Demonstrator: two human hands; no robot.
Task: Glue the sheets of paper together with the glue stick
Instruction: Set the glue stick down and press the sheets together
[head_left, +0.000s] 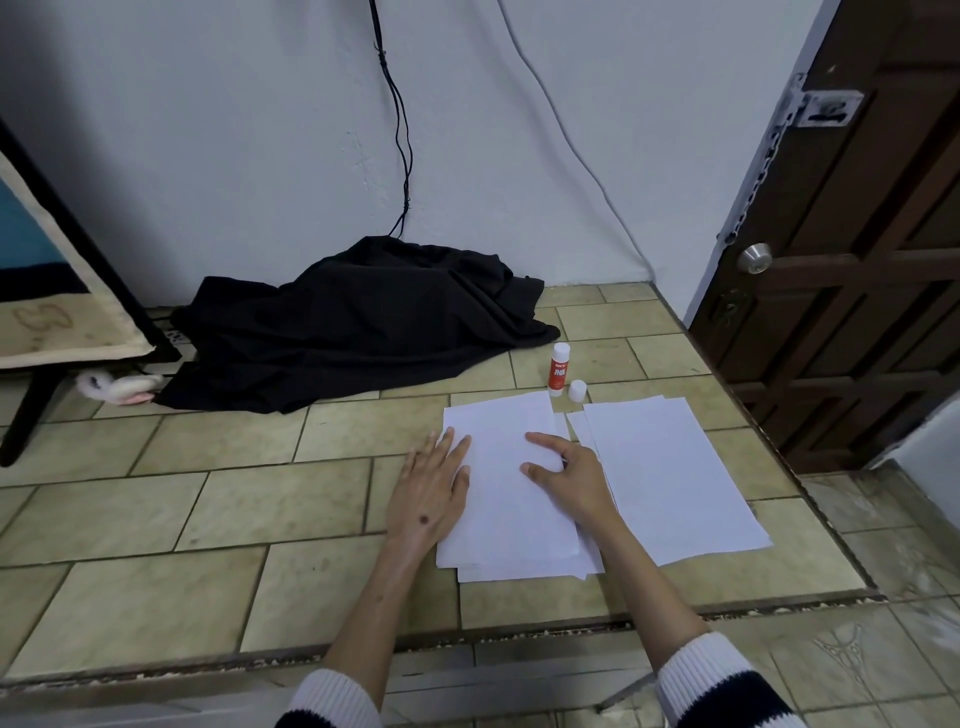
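The left hand (434, 486) lies flat w/ fingers straight, pressing on the left edge of the near paper pile (511, 493). The right hand (569, 475) rests on the same pile from the right side; its pointer finger and thumb are stretched out on the top sheet, the other fingers are tucked under a bit, holding nothing. Both hands wear white cuffs w/ dark bands.

Just to the right sits a 2nd pile of paper (670, 478), touching or slightly under the 1st one, can't tell which.

Behind the papers stands the glue stick (559, 369), upright, red & white, cap off. Its white cap (577, 390) sits just beside it.

All is on a tan tile floor (208, 499). Farther back is a black cloth (358, 322) heaped by the white wall. A brown door (852, 260) is on the right.
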